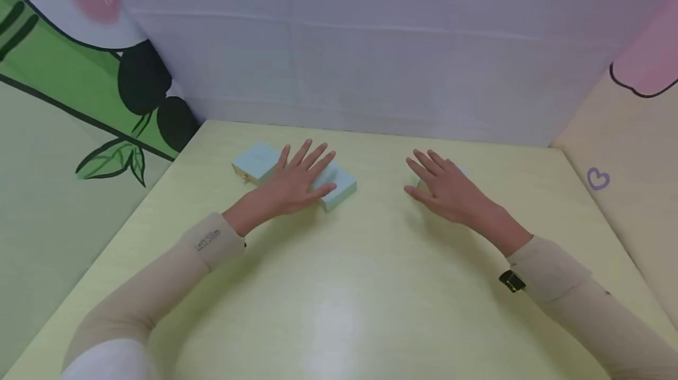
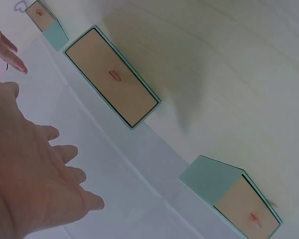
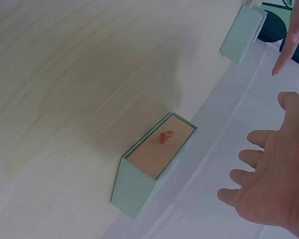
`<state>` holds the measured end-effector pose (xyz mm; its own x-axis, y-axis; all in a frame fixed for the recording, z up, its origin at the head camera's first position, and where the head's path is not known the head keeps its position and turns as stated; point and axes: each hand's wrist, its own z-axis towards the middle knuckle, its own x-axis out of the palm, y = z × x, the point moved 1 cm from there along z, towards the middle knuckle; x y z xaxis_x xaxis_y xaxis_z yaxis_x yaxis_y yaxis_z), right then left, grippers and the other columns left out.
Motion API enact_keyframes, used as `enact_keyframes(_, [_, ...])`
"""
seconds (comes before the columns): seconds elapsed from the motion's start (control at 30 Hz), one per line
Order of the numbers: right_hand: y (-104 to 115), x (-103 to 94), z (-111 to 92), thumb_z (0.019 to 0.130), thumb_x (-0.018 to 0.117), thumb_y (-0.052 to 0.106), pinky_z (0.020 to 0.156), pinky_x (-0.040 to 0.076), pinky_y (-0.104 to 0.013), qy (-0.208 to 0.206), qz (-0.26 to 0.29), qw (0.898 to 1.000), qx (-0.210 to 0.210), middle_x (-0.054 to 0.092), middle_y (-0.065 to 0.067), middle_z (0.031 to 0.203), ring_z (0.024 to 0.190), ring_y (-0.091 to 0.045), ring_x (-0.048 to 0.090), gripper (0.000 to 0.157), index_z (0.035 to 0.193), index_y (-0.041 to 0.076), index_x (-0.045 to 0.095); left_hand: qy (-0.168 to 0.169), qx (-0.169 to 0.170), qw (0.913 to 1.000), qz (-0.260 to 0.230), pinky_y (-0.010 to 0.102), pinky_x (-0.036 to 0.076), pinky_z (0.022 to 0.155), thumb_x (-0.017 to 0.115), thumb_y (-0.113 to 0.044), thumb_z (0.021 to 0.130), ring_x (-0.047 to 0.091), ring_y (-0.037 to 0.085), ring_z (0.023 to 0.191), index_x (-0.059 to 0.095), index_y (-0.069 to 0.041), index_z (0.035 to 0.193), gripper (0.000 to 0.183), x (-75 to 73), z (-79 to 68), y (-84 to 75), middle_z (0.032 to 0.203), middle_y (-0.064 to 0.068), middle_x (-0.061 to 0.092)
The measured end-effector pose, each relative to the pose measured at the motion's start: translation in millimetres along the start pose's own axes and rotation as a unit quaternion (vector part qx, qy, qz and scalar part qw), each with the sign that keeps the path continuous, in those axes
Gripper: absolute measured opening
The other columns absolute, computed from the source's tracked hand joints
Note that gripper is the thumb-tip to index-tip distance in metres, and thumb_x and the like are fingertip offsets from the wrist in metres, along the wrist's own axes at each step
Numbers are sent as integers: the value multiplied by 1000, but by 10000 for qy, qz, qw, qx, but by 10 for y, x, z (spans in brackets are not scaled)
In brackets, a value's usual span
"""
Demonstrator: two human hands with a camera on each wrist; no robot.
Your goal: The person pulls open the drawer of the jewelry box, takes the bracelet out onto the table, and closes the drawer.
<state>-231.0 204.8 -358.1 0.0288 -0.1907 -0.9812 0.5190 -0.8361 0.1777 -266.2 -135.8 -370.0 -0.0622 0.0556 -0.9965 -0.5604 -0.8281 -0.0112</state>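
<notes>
My left hand (image 1: 293, 186) hovers with straight, spread fingers over two pale blue-green boxes. One box (image 1: 255, 160) shows at its left, and another box (image 1: 343, 185) lies partly hidden beneath it. In the left wrist view, the nearer boxes (image 2: 112, 77) (image 2: 214, 179) have tan front faces, each with a small reddish ribbon loop (image 2: 254, 217). My right hand (image 1: 450, 192), fingers also straight, is held above a third box, mostly covered in the head view. The right wrist view shows that box (image 3: 134, 186) with its ribbon loop (image 3: 165, 136). Neither hand holds anything.
The boxes stand on a pale wooden table (image 1: 339, 286), toward its back edge. Behind it hangs a whitish cloth (image 1: 371, 74). Printed side panels flank the table, with green and black drawings (image 1: 143, 80) at left and a purple heart (image 1: 598, 179) at right.
</notes>
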Motion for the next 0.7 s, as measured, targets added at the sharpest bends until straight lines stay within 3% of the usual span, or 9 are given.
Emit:
enact_keyframes(0.43, [142,66,137,97,36,56,114,10,-54,154,236,9994,-215,11,-6,159,145,-31,5,69,152,18,20,-13,-281,9994,-183,59,-6,112,23,-70,92,-8,27,145,7,-30,153,75,-21,-196,252,160,-1,1])
enact_keyframes(0.7, [257,135,272,97,32,58,116,9,-51,167,327,9987,-366,10,-3,159,146,-27,3,68,153,22,18,-39,-637,9978,-192,62,-7,110,23,-66,94,-8,29,145,8,-28,153,72,4,-338,469,160,1,1])
